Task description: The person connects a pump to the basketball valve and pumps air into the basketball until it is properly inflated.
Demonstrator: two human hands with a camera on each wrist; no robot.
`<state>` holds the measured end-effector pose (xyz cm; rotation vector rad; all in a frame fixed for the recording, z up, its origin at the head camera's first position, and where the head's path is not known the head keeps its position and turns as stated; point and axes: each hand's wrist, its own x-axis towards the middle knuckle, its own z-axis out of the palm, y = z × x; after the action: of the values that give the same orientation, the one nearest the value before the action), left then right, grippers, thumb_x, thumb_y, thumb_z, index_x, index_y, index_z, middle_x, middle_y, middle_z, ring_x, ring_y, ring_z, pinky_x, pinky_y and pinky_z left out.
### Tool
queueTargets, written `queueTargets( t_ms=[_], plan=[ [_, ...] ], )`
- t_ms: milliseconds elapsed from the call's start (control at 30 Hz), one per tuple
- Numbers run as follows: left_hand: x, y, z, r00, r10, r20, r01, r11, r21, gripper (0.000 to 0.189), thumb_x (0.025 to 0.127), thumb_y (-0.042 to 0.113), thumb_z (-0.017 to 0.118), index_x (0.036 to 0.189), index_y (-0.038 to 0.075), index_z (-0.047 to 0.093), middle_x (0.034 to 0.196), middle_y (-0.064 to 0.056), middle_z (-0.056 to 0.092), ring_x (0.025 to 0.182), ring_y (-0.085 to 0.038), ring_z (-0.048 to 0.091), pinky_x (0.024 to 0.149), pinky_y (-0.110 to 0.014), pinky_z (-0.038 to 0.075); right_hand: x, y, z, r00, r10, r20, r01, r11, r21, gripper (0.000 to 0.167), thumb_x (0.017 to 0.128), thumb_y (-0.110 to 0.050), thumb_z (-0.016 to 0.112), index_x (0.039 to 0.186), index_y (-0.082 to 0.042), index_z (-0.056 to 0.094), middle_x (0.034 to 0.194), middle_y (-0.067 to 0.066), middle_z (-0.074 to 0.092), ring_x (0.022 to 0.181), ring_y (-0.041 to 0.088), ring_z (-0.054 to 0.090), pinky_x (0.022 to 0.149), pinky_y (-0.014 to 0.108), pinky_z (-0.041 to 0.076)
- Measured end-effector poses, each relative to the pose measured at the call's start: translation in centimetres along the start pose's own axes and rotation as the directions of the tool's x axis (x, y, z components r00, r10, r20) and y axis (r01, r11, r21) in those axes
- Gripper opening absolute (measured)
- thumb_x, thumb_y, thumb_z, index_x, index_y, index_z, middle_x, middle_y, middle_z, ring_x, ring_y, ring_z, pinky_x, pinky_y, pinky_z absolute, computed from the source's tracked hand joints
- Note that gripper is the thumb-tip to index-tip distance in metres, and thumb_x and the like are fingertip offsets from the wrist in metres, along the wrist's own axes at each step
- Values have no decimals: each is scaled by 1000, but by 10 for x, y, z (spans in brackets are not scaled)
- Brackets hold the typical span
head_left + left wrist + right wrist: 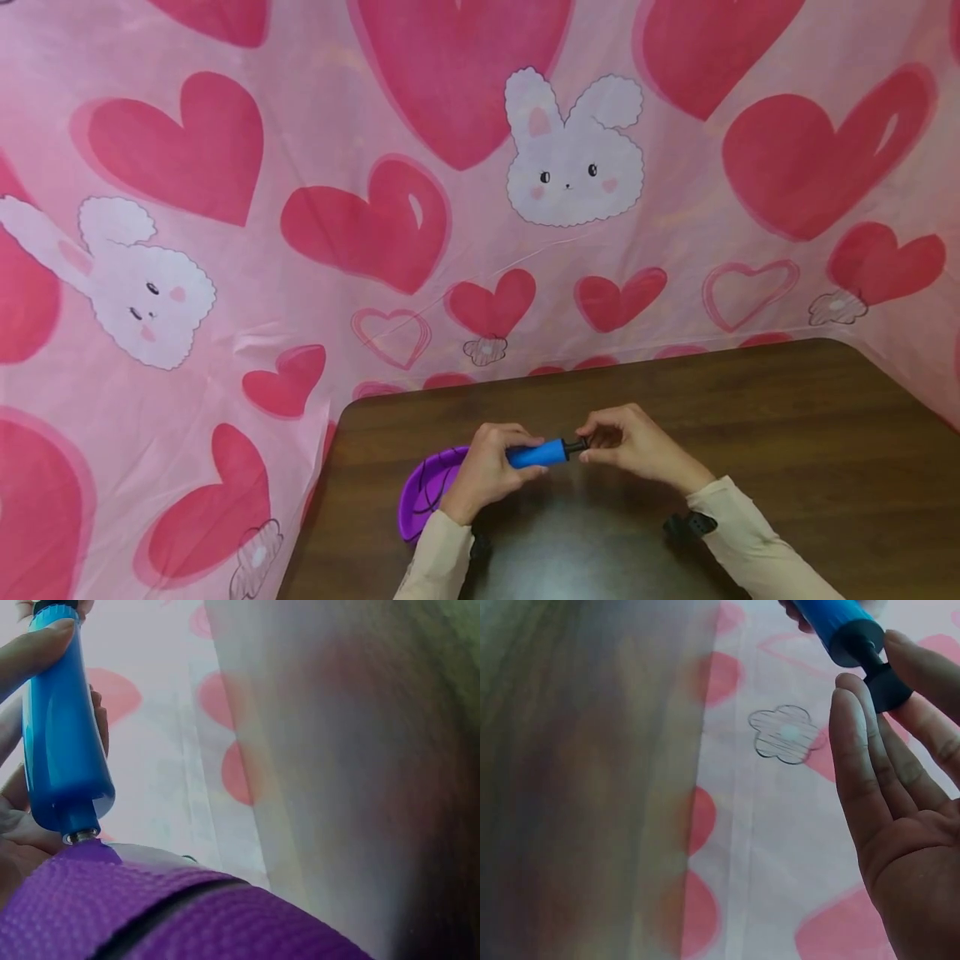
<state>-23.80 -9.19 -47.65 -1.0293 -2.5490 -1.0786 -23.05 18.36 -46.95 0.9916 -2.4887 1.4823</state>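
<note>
My left hand [491,467] grips the blue barrel of a small hand pump [542,454], its thumb and fingers round the sides. The pump's metal tip meets a purple ball [255,922] with black lines, seen close up in the left wrist view. From the head view the ball looks sunken and partly caved in, and my left hand and forearm cover some of it. At the pump's other end, my right hand [637,446] pinches the black handle [887,688] between thumb and fingers. A short stretch of black rod shows between handle and barrel.
A dark brown wooden table [750,433] lies beneath both hands. Behind it and at the sides hangs a pink cloth [465,250] printed with red hearts and white rabbits. Each wrist wears a black strapped device, such as the right wrist camera [688,527].
</note>
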Motion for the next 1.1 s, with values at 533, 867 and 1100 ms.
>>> queueTargets(
  t_ms=[533, 867, 1100],
  plan=[
    [-1, -5, -8, 999, -16, -34, 15, 999, -34, 37, 76, 16, 94, 111, 8, 82, 97, 2, 80, 89, -8, 71, 86, -28, 60, -18, -3, -63, 997, 66, -49, -68, 997, -46, 20, 85, -9, 85, 103, -12, 77, 95, 1, 80, 77, 8, 71, 69, 26, 60],
    [-2, -5, -9, 999, -52, -16, 51, 997, -51, 38, 79, 20, 93, 113, 10, 82, 100, 3, 80, 91, -8, 71, 88, -30, 59, -19, 0, -72, 996, 64, -59, -64, 998, -14, 20, 85, -4, 83, 104, -4, 77, 93, 1, 80, 77, 8, 73, 69, 26, 59],
    [-2, -4, -10, 999, -46, -28, 44, 997, -58, 37, 78, 19, 93, 112, 9, 82, 98, 2, 80, 89, -8, 71, 87, -28, 59, -13, 1, -48, 992, 51, -112, -51, 999, 0, 23, 84, -5, 85, 106, -9, 80, 96, 4, 81, 81, 7, 70, 70, 26, 59]
  ],
)
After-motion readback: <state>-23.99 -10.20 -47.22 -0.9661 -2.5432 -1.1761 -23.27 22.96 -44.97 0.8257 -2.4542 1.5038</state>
